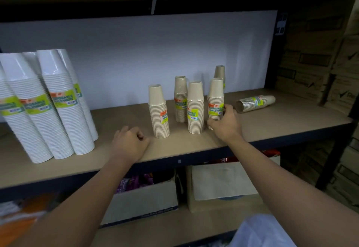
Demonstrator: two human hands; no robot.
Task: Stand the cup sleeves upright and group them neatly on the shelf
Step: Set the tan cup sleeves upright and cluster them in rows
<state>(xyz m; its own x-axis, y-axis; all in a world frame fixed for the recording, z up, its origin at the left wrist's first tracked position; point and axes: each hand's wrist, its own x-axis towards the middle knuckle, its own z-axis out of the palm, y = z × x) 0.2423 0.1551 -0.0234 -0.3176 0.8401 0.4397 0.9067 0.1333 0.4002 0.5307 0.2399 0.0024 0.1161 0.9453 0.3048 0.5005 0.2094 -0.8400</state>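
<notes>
Gripping an upright cup sleeve (pixel 215 101), right hand (pixel 226 123) mid-shelf.

Tan cup sleeves (pixel 195 108) here, each wearing a lime-green label (pixel 192 113) with blue lettering and an orange corner. To the left, white cup stacks (pixel 64 110) carry the same green-and-orange labels. Beige shelf (pixel 108 118) with a dark front edge, pale white back panel (pixel 136 52), brown cartons (pixel 318 56).

A dark metal rack (pixel 272 143) carried a tan shelf board (pixel 281 122) before a pale wall panel (pixel 155 52). Stacked cardboard cartons (pixel 318 56) stood at right (print unreadable). An open box (pixel 145 202) sat on the dim lower shelf (pixel 165 229).
</notes>
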